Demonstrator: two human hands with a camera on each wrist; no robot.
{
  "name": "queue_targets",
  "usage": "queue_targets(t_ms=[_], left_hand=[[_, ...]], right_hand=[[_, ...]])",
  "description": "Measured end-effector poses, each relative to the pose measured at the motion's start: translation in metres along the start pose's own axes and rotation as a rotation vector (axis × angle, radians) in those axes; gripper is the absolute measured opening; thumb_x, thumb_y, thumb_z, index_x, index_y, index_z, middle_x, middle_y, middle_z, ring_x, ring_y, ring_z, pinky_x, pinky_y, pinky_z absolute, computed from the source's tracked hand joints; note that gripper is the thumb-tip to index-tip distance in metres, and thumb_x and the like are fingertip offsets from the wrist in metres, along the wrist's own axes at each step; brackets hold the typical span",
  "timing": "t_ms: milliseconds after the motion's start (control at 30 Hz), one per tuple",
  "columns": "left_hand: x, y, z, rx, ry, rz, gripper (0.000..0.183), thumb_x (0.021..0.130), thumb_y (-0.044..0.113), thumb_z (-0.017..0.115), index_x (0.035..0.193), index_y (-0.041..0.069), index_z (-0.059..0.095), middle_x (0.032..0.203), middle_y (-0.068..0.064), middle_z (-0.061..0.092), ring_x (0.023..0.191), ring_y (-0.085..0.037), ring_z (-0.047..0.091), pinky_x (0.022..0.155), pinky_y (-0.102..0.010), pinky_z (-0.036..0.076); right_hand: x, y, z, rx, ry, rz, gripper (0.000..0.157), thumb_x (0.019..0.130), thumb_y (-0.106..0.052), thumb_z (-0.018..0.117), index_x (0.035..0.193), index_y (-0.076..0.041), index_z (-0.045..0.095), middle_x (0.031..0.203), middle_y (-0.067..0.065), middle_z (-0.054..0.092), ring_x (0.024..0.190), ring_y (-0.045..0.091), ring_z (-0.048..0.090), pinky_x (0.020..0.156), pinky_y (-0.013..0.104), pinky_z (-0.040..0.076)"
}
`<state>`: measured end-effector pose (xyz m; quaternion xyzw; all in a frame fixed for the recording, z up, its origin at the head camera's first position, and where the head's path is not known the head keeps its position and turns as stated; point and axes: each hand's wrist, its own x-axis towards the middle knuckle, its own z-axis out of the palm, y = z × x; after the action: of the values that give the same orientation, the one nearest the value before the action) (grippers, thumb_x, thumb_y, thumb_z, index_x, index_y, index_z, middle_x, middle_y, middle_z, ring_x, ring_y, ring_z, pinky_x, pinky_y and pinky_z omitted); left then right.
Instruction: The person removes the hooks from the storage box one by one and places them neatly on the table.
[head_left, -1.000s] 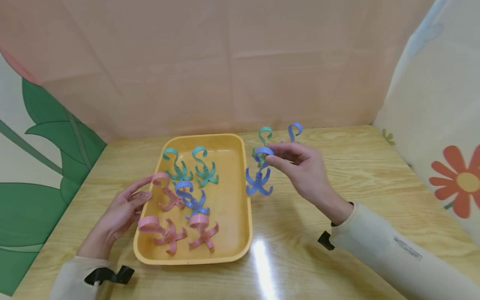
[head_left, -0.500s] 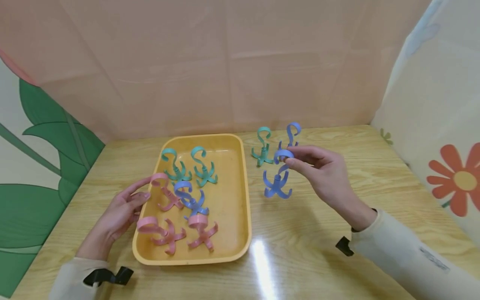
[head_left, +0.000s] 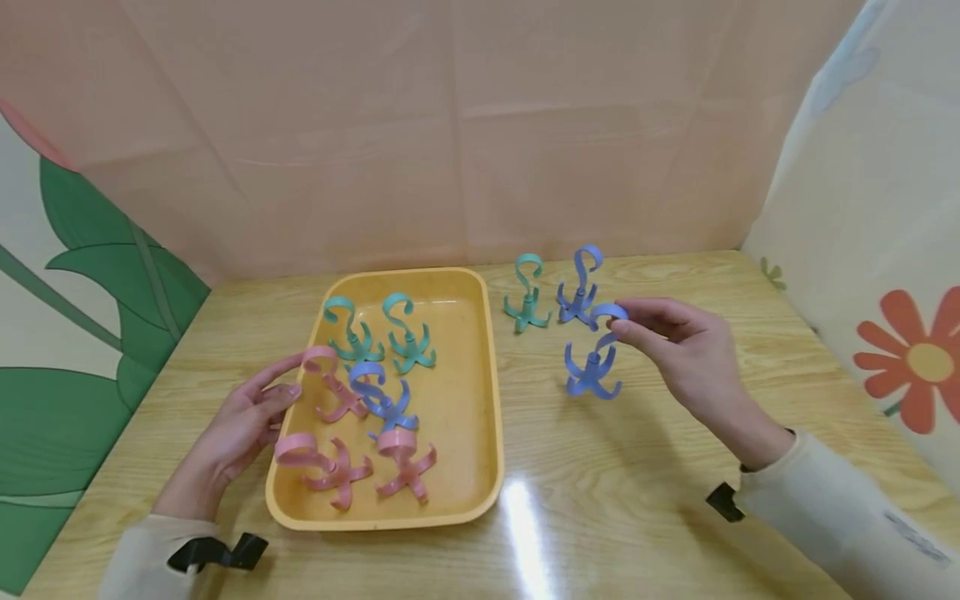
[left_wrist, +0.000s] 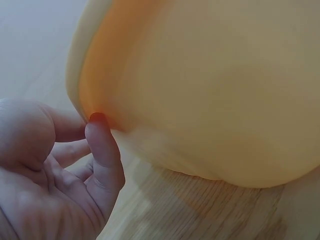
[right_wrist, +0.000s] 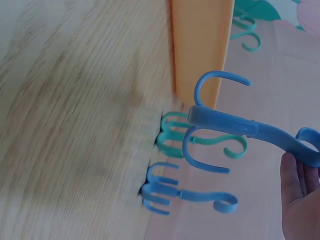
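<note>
My right hand (head_left: 693,354) pinches a blue four-pronged hook hanger (head_left: 592,375) by its curled top, prongs pointing down, right of the tray. In the right wrist view this blue hanger slants across the front, with fingers (right_wrist: 291,180) at its curl. My left hand (head_left: 243,417) holds the left rim of the yellow tray (head_left: 498,450); in the left wrist view, finger and thumb meet at its edge. Inside the tray are green hangers (head_left: 411,350), pink hangers (head_left: 408,471) and one blue hanger (head_left: 390,408). A green hanger (head_left: 527,308) and another blue hanger (head_left: 577,302) stand upright on the table.
The wooden table (head_left: 600,500) runs back to a pale pink sheet (head_left: 450,133). Printed side panels stand left and right, with green leaves (head_left: 120,275) and a red flower (head_left: 926,358). Black straps (head_left: 217,550) hang at the wrists.
My right hand has moved right with the blue hanger, away from the tray's right rim, uncovering the standing green and blue hangers. The left hand and tray stay put.
</note>
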<state>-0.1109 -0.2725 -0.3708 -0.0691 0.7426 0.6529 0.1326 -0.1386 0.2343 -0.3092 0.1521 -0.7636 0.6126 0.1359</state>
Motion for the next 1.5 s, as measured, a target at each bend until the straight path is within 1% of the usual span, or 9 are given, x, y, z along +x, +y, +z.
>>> queue_targets(t_ms=[133, 300, 500, 667, 767, 967, 1167, 1200, 1500], left_hand=[[0.0, 0.0, 0.0, -0.006, 0.001, -0.001, 0.058, 0.106, 0.027, 0.055, 0.158, 0.019, 0.031, 0.11, -0.002, 0.066, 0.093, -0.015, 0.068, 0.071, -0.032, 0.059], [0.001, 0.0, 0.0, 0.003, 0.005, -0.003, 0.058, 0.106, 0.028, 0.054, 0.159, 0.02, 0.031, 0.111, -0.003, 0.066, 0.094, -0.016, 0.068, 0.072, -0.034, 0.059], [0.0, -0.001, 0.0, -0.003, 0.0, 0.009, 0.059, 0.106, 0.028, 0.054, 0.159, 0.019, 0.031, 0.112, -0.003, 0.065, 0.095, -0.016, 0.068, 0.075, -0.035, 0.06], [0.0, -0.001, 0.0, -0.008, -0.003, 0.015, 0.058, 0.106, 0.028, 0.054, 0.158, 0.019, 0.031, 0.112, -0.004, 0.065, 0.096, -0.016, 0.069, 0.075, -0.036, 0.06], [0.0, -0.001, 0.0, -0.008, -0.002, 0.016, 0.058, 0.106, 0.028, 0.054, 0.158, 0.019, 0.031, 0.113, -0.004, 0.066, 0.096, -0.016, 0.069, 0.075, -0.036, 0.06], [0.0, -0.001, 0.001, -0.01, 0.002, 0.017, 0.057, 0.106, 0.027, 0.054, 0.158, 0.019, 0.032, 0.115, -0.007, 0.066, 0.095, -0.016, 0.069, 0.075, -0.036, 0.06], [0.0, 0.0, 0.001, -0.003, 0.005, 0.019, 0.057, 0.106, 0.027, 0.054, 0.158, 0.018, 0.032, 0.114, -0.006, 0.066, 0.095, -0.016, 0.069, 0.074, -0.035, 0.06], [0.0, 0.0, 0.0, -0.001, 0.005, 0.019, 0.056, 0.106, 0.027, 0.053, 0.158, 0.018, 0.032, 0.114, -0.006, 0.066, 0.095, -0.016, 0.069, 0.074, -0.035, 0.06], [0.0, 0.0, 0.001, 0.003, 0.008, 0.015, 0.056, 0.106, 0.027, 0.054, 0.158, 0.019, 0.032, 0.115, -0.007, 0.065, 0.095, -0.016, 0.069, 0.074, -0.035, 0.059]], right_hand=[[0.0, 0.005, -0.008, 0.033, 0.022, 0.005, 0.026, 0.088, 0.004, 0.075, 0.113, 0.008, 0.071, 0.097, 0.004, 0.075, 0.084, 0.011, 0.071, 0.078, 0.021, 0.056], [0.0, 0.01, -0.02, -0.002, 0.058, 0.018, 0.027, 0.088, 0.001, 0.076, 0.113, 0.008, 0.071, 0.096, 0.003, 0.075, 0.084, 0.01, 0.071, 0.078, 0.019, 0.055], [0.006, 0.019, -0.034, 0.088, 0.081, 0.006, 0.028, 0.088, 0.003, 0.075, 0.114, 0.012, 0.068, 0.097, 0.006, 0.075, 0.084, 0.013, 0.072, 0.078, 0.02, 0.056], [0.012, 0.027, -0.044, 0.11, 0.117, 0.015, 0.029, 0.088, 0.003, 0.075, 0.114, 0.014, 0.067, 0.096, 0.005, 0.075, 0.081, 0.013, 0.072, 0.078, 0.021, 0.055], [0.016, 0.033, -0.05, 0.096, 0.146, 0.042, 0.031, 0.088, 0.0, 0.076, 0.114, 0.013, 0.068, 0.096, 0.003, 0.076, 0.081, 0.012, 0.072, 0.078, 0.021, 0.055], [0.027, 0.044, -0.06, -0.004, 0.211, 0.121, 0.035, 0.088, -0.009, 0.079, 0.117, 0.007, 0.069, 0.098, -0.004, 0.075, 0.082, 0.008, 0.072, 0.076, 0.017, 0.055], [0.039, 0.058, -0.062, -0.014, 0.265, 0.171, 0.036, 0.087, -0.011, 0.08, 0.117, 0.005, 0.069, 0.096, -0.005, 0.074, 0.082, 0.007, 0.072, 0.074, 0.016, 0.055], [0.041, 0.06, -0.061, 0.007, 0.279, 0.172, 0.036, 0.086, -0.009, 0.08, 0.117, 0.006, 0.069, 0.095, -0.005, 0.074, 0.082, 0.008, 0.072, 0.074, 0.017, 0.055], [0.06, 0.072, -0.055, -0.049, 0.351, 0.189, 0.033, 0.086, -0.011, 0.08, 0.113, 0.004, 0.07, 0.091, -0.01, 0.073, 0.082, 0.003, 0.068, 0.074, 0.015, 0.054]])
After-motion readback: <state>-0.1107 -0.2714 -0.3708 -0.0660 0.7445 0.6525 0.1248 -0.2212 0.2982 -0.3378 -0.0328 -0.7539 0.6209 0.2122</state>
